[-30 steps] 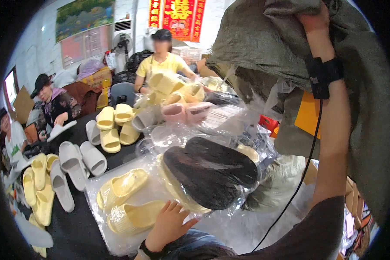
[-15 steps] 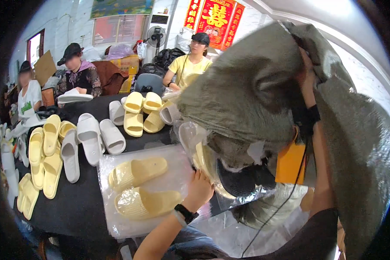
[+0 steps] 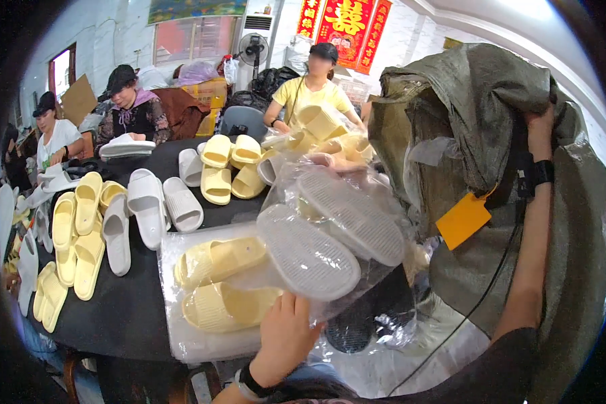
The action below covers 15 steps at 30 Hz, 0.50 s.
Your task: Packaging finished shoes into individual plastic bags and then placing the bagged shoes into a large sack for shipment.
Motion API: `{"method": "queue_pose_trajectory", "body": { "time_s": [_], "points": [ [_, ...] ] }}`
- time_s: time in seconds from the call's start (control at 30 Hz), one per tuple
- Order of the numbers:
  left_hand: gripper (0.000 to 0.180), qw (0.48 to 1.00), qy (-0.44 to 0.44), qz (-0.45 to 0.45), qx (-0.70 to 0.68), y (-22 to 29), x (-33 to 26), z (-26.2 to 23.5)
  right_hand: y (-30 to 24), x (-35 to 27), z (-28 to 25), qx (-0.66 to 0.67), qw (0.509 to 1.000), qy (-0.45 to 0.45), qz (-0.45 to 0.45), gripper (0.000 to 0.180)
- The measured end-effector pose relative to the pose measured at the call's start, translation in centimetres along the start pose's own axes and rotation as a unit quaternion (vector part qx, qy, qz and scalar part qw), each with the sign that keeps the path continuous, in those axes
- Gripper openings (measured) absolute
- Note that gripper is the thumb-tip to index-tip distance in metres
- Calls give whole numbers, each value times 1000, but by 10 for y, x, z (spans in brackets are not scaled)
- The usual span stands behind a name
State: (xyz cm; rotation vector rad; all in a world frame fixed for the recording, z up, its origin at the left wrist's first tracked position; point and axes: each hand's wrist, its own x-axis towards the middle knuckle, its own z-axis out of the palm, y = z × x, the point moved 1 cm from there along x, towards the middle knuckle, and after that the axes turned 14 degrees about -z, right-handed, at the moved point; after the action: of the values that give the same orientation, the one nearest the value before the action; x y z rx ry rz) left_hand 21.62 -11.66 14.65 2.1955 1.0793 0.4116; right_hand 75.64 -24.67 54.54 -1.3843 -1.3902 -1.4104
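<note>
Left hand [image 3: 286,337], low at the near edge of the black table [image 3: 128,316]: closes thumb and fingers on the bottom of a clear bag of white slippers [image 3: 330,236], soles up, tilted, held in the air above the table's near right corner. Touches only the lower end of the film; leaves the upper end leaning toward the olive woven sack [image 3: 478,101].

Right hand [image 3: 539,131], raised high at the right: bunches the sack's fabric in a closed grip, fingers partly buried in the folds. Keeps the sack hanging, with an orange tag [image 3: 463,221] dangling from it and loose film showing at its opening.

Likely trouble, judging from this:
- Slick film and a one-ended hold: could slide out of the left hand and drop the white pair onto the bagged yellow slippers [image 3: 225,286] lying at the near edge just beneath.
- Could knock that yellow bag, already overhanging the edge, off the table.
- Heavy sack on one raised hand: could sag or slip and spill more bags over the right edge.
- Thin cable running from the wrist strap [image 3: 539,174]: could snag on the sack or the tag.
- Loose yellow and white slippers [image 3: 148,209] across the far and left side: well apart, little risk.
</note>
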Motion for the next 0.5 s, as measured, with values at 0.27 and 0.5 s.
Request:
{"method": "queue_pose_trajectory", "body": {
  "time_s": [0.27,0.5],
  "points": [
    [113,911,-14,333,244,4,6,113,-11,-78,-36,46,993,-29,105,52],
    [119,910,-14,257,325,16,24,122,65,-153,-133,41,983,36,176,55]
  ]
}}
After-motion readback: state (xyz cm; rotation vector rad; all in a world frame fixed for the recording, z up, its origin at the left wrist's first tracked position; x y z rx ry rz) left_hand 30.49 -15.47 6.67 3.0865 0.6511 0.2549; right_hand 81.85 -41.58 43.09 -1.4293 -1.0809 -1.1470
